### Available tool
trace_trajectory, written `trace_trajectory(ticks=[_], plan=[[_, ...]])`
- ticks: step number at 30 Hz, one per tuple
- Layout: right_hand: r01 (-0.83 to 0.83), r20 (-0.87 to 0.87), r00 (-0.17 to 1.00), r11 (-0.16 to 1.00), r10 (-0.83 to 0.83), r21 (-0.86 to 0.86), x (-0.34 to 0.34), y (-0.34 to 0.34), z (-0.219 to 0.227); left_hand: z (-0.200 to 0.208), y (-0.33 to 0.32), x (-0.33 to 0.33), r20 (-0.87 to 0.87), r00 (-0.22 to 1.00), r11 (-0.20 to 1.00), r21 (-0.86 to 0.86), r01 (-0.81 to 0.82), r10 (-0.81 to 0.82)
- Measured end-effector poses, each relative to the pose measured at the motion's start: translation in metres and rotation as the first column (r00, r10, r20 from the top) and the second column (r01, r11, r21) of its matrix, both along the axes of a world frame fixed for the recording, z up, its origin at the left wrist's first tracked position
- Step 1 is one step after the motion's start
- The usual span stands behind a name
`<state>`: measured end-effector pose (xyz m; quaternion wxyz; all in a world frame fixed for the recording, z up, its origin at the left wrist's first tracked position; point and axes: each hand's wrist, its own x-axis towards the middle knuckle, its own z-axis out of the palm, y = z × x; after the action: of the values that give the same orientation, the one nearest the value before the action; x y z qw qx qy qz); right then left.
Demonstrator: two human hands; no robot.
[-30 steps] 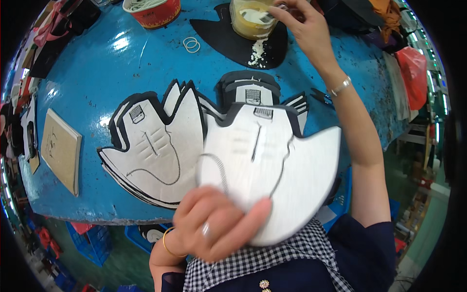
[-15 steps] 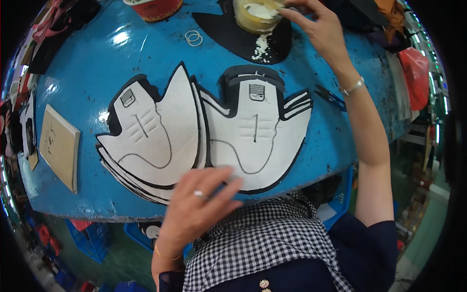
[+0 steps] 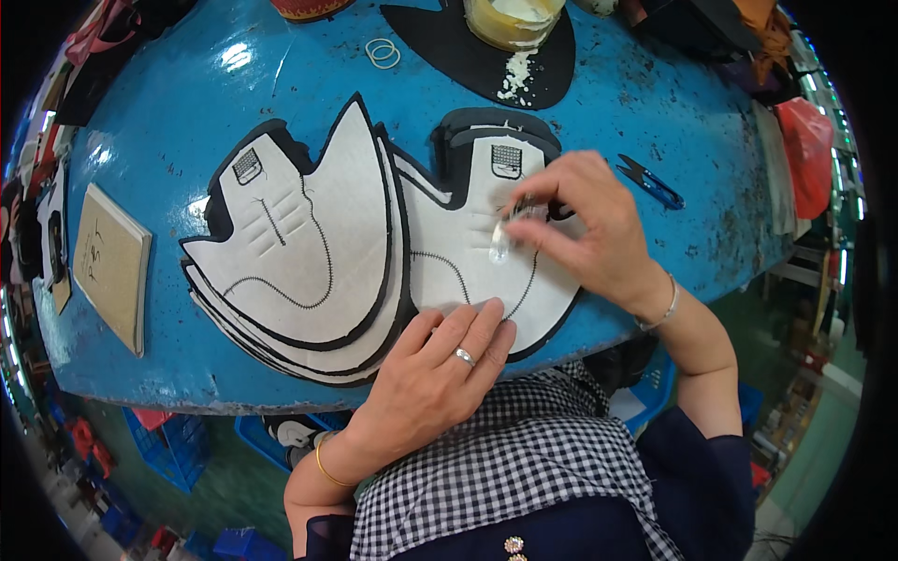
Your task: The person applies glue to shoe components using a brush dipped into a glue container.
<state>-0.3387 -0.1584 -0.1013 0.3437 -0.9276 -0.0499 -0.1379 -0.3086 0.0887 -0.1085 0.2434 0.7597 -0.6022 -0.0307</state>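
Note:
Two stacks of shoe upper pieces, white-faced with black edges and dark stitching, lie on the blue table (image 3: 599,122). My left hand (image 3: 435,369) rests with fingers stretched out on the lower part of the right stack (image 3: 440,229). Over the middle of that stack, my right hand (image 3: 599,229) pinches a small shiny spatula-like tool (image 3: 500,241), blurred by motion. Whether its tip touches the white face, I cannot tell. Beside it, the left stack (image 3: 299,224) is fanned at its lower edge.
A yellowish tub (image 3: 491,33) of white paste stands on a black cut piece (image 3: 449,47) with spilled paste. Blue thread snips (image 3: 655,182) lie at the right. Two pale rings (image 3: 382,53), a notebook (image 3: 112,271), a red bowl (image 3: 309,7) and a red bag (image 3: 804,159) are around.
My right hand has come from the paste tub down to the right stack with the small tool. My left hand has shifted right and settled on that stack.

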Motion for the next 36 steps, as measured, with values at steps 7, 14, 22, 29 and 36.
trace_trajectory(ticks=[7,14,22,29,36], plan=[[0.082,0.241,0.97,0.98,-0.035,-0.184,0.004,-0.003,0.002,0.005,-0.01,0.003,0.034,0.999,0.999,-0.033,-0.006,0.007],[0.13,0.034,0.989,0.956,-0.144,0.262,-0.025,-0.001,0.014,0.01,-0.019,0.007,0.058,0.998,0.996,-0.09,-0.023,0.029],[0.215,0.036,0.943,0.688,-0.331,0.693,-0.025,-0.038,0.01,0.044,0.023,0.013,0.266,0.909,0.755,-0.651,-0.076,0.321],[0.243,-0.124,0.97,0.871,-0.21,0.427,-0.017,-0.005,0.0,0.033,0.055,0.04,0.066,0.908,0.91,-0.045,-0.412,0.414],[0.071,-0.001,0.997,0.994,-0.071,0.085,-0.002,0.013,-0.007,-0.002,0.005,0.004,-0.098,0.991,0.995,-0.031,-0.098,0.095]])
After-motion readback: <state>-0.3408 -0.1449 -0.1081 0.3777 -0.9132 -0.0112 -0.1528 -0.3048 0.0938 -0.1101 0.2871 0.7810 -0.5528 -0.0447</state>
